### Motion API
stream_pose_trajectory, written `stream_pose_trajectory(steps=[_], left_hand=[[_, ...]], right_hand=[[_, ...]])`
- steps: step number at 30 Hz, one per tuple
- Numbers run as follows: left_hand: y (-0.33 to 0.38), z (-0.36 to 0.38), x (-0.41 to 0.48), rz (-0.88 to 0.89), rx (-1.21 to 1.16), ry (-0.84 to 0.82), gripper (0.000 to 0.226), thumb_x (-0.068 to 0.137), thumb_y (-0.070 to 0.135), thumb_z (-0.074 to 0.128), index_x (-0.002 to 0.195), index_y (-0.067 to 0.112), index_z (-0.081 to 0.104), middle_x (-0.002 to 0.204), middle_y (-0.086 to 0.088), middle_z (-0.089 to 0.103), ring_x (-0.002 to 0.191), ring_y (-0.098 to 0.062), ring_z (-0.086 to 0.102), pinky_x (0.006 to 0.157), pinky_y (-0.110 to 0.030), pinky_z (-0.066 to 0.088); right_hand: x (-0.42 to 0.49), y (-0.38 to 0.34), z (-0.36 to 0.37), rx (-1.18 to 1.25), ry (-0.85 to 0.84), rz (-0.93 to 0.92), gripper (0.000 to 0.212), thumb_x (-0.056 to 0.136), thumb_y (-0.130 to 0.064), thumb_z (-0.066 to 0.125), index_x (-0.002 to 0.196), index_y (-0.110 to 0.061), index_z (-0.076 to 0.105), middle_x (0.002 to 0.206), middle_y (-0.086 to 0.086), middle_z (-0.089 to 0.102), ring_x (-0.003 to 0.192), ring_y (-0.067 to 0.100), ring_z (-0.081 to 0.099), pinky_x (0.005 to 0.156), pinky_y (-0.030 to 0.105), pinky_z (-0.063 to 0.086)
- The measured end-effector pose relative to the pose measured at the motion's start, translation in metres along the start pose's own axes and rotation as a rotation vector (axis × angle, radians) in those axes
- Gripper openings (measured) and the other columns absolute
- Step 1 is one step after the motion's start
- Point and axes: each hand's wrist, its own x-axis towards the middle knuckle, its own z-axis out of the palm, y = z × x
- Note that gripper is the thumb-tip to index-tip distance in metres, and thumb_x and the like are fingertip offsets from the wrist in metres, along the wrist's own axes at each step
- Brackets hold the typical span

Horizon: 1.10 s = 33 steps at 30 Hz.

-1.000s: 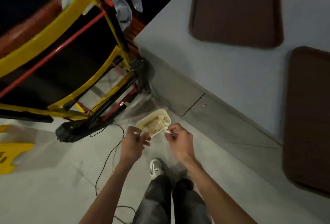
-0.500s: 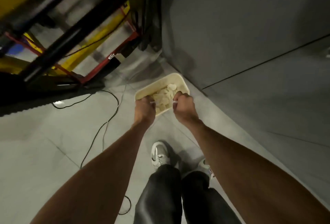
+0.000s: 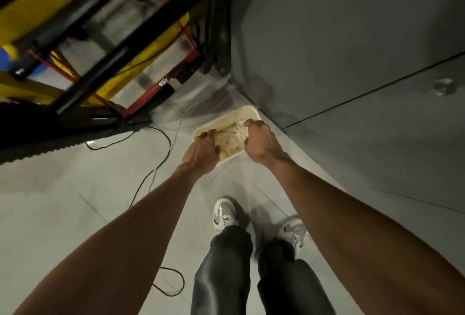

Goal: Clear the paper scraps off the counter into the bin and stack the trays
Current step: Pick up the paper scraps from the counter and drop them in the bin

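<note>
Two forearms reach down and forward past the sneakers, wrists bent over the cream bin, which stands on the floor just beside the counter side panel. The left hand curls its fingers at the near-left rim; whether it grips anything cannot be told. The right hand is clenched on paper scraps inside the bin. Step judged in hand: depositing scraps. The next move calls for releasing them, then stacking the trays, which are out of view.

Counter wall hems the bin rightward; floor leftward seems open
</note>
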Motion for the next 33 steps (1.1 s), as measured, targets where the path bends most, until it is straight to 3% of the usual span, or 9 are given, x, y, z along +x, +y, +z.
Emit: stream_pose_trajectory(steps=[4,8,12,15,18,22,28,33], left_hand=[[0.043,-0.075,-0.082,0.088,0.018,0.105,0.054,0.106,0.031,0.054,0.156,0.02,0.036,0.143,-0.017,0.056,0.116,-0.038,0.066,0.094,-0.052,0.058],[0.093,-0.147,-0.184,0.121,0.026,0.261,0.053,0.104,0.029,0.056,0.154,0.021,0.039,0.148,-0.016,0.054,0.119,-0.042,0.062,0.093,-0.053,0.057],[0.144,-0.19,-0.282,0.223,-0.014,0.397,0.047,0.103,0.03,0.058,0.147,0.024,0.043,0.144,-0.01,0.058,0.11,-0.036,0.067,0.085,-0.049,0.06],[0.191,-0.202,-0.351,0.313,-0.041,0.487,0.045,0.104,0.027,0.059,0.147,0.025,0.045,0.144,-0.005,0.058,0.12,-0.028,0.064,0.092,-0.048,0.059],[0.25,-0.199,-0.413,0.363,-0.082,0.529,0.044,0.105,0.027,0.058,0.147,0.026,0.047,0.145,-0.003,0.058,0.132,-0.025,0.056,0.105,-0.046,0.053],[0.327,-0.177,-0.481,0.471,-0.143,0.538,0.039,0.106,0.028,0.055,0.144,0.025,0.052,0.142,0.003,0.06,0.133,-0.019,0.054,0.111,-0.038,0.046],[0.434,-0.124,-0.54,0.606,-0.124,0.494,0.036,0.103,0.027,0.06,0.138,0.019,0.059,0.135,0.0,0.066,0.125,-0.022,0.061,0.107,-0.036,0.047],[0.52,-0.092,-0.557,0.724,-0.076,0.431,0.032,0.104,0.029,0.059,0.135,0.02,0.06,0.132,0.004,0.069,0.119,-0.021,0.065,0.104,-0.037,0.05]], right_hand=[[-0.086,-0.034,-0.073,0.048,0.111,-0.075,0.045,0.1,-0.017,0.061,0.144,-0.019,0.053,0.146,0.009,0.053,0.12,0.033,0.065,0.097,0.047,0.059],[-0.197,-0.058,-0.156,0.106,0.272,-0.194,0.045,0.101,-0.02,0.061,0.145,-0.022,0.052,0.144,0.007,0.056,0.119,0.031,0.064,0.094,0.045,0.059],[-0.316,-0.059,-0.23,0.231,0.434,-0.269,0.044,0.103,-0.022,0.062,0.145,-0.022,0.052,0.151,0.003,0.053,0.13,0.024,0.059,0.103,0.04,0.056],[-0.4,-0.044,-0.275,0.291,0.536,-0.287,0.042,0.105,-0.025,0.06,0.146,-0.023,0.053,0.155,0.001,0.05,0.135,0.022,0.056,0.105,0.035,0.053],[-0.476,-0.011,-0.311,0.307,0.642,-0.301,0.039,0.106,-0.026,0.059,0.144,-0.023,0.054,0.153,0.0,0.053,0.134,0.021,0.057,0.105,0.037,0.054],[-0.565,0.053,-0.347,0.342,0.785,-0.28,0.038,0.105,-0.026,0.06,0.142,-0.021,0.057,0.148,0.0,0.058,0.134,0.022,0.059,0.107,0.039,0.052],[-0.657,0.176,-0.371,0.416,0.945,-0.106,0.034,0.102,-0.03,0.06,0.135,-0.025,0.063,0.141,-0.004,0.064,0.127,0.021,0.063,0.104,0.043,0.053],[-0.704,0.269,-0.39,0.45,0.956,0.09,0.03,0.104,-0.036,0.057,0.134,-0.033,0.059,0.137,-0.003,0.064,0.111,0.027,0.068,0.097,0.046,0.056]])
